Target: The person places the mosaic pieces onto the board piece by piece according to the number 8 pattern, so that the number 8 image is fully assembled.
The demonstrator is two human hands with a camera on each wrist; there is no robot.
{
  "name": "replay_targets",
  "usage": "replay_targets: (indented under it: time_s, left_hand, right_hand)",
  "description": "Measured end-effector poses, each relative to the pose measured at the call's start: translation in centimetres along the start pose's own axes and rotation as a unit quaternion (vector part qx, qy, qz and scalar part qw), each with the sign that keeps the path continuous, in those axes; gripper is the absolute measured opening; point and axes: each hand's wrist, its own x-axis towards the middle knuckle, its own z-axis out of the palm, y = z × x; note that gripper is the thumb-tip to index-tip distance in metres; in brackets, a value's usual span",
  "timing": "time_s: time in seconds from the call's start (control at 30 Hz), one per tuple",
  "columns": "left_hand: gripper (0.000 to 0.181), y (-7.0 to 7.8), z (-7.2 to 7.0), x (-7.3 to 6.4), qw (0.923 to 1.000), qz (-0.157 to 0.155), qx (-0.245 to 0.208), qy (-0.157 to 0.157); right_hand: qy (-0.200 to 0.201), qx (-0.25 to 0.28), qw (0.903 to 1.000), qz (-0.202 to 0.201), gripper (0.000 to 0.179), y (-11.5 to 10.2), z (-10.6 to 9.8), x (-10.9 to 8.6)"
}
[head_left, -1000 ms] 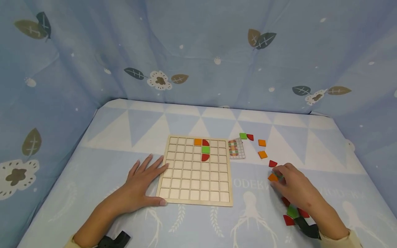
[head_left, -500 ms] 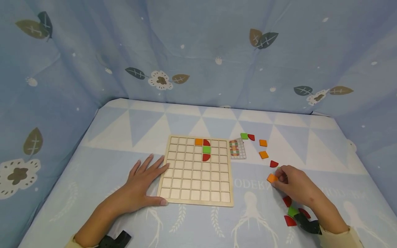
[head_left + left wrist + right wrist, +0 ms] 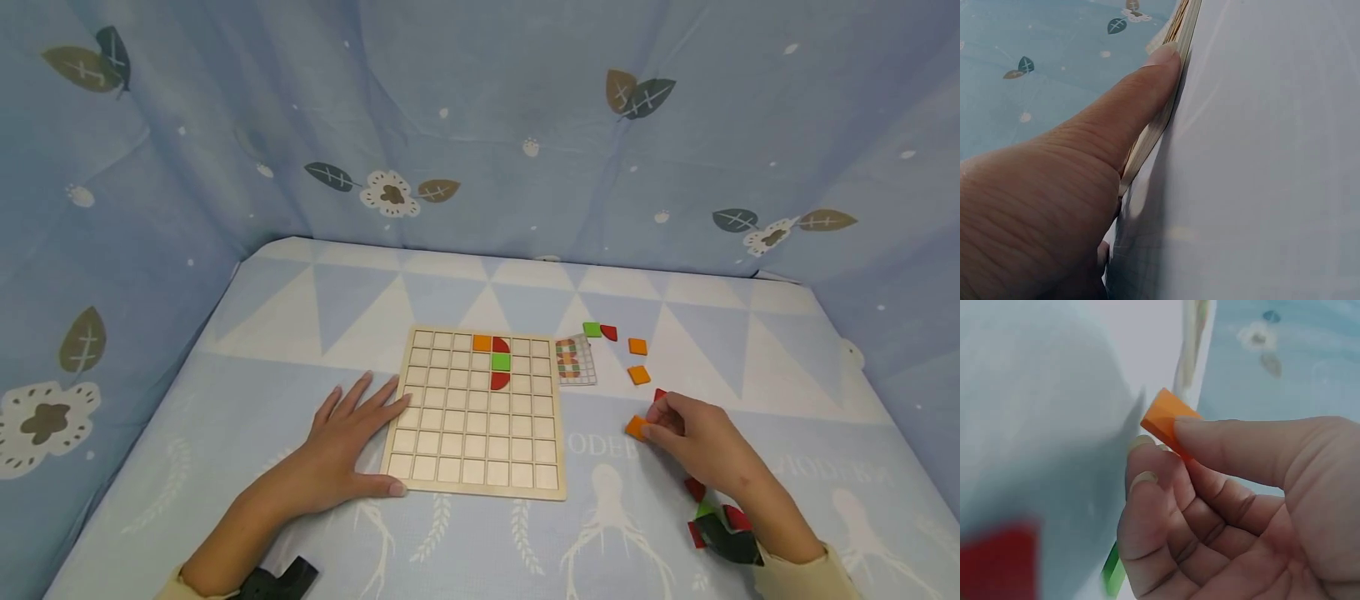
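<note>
My right hand [image 3: 701, 440] pinches an orange square tile [image 3: 1165, 419] between thumb and fingers, to the right of the board. My left hand [image 3: 341, 454] is spread, its fingertips and thumb resting against the left edge of the wooden grid board [image 3: 472, 450]. In the left wrist view the thumb [image 3: 1141, 94] presses on the board's edge. On the board sit an orange square [image 3: 482, 343], two red quarter-round tiles, the upper one [image 3: 500, 344] and the lower one [image 3: 499, 381], and a green square [image 3: 501, 362] between those two.
A printed pattern card [image 3: 576, 360] lies against the board's right side. Behind it are a green tile [image 3: 592, 330], a red tile [image 3: 609, 332] and two orange squares [image 3: 638, 346]. Several red and green tiles [image 3: 695, 490] lie under my right wrist. A patterned curtain [image 3: 480, 125] surrounds the table.
My right hand has drawn the orange tile leftward, away from the loose tiles and toward the board. The left hand has stayed at the board's edge.
</note>
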Motion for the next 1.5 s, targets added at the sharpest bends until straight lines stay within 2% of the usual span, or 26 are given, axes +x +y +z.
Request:
replay_targets:
  time_s: [0.17,0.37,0.5,0.63,0.77,0.87,1.07,1.5]
  left_hand:
    - [0.112,-0.2,0.0,-0.2,1.0,-0.001,0.0,0.002]
    - [0.111,-0.2,-0.1,-0.2,1.0,0.005,0.001,0.004]
    - [0.111,-0.2,-0.2,-0.2,0.9999,0.01,0.004,0.003]
    - [0.109,-0.1,-0.2,-0.1,0.9998,0.016,0.006,0.006]
    - [0.109,-0.1,-0.3,-0.1,0.9999,0.014,0.006,0.006]
    - [0.11,-0.1,-0.2,-0.1,0.9999,0.014,0.003,0.006]
    - [0.11,-0.1,-0.2,0.0,0.9998,0.017,0.005,0.008]
    - [0.111,0.0,-0.2,0.1,1.0,0.002,0.009,0.0]
  right_hand:
    - [-0.009,0.025,0.9983,-0.051,0.009,-3.9,0.8,1.8]
    - [-0.026,0.037,0.9914,-0.123,0.009,-8.4,2.3,4.7]
    - [-0.039,0.034,0.9889,-0.139,0.008,-10.8,3.4,6.9]
    - [-0.045,0.043,0.9866,-0.151,0.007,-12.6,4.9,8.9]
    - [-0.046,0.026,0.9832,-0.175,0.006,-14.1,6.6,10.3]
    - [-0.041,0.001,0.982,-0.185,0.006,-14.9,7.4,10.9]
    - [-0.045,-0.035,0.9831,-0.174,0.006,-15.3,7.7,11.3]
    - [-0.043,-0.034,0.9827,-0.177,0.008,-15.0,8.7,11.3]
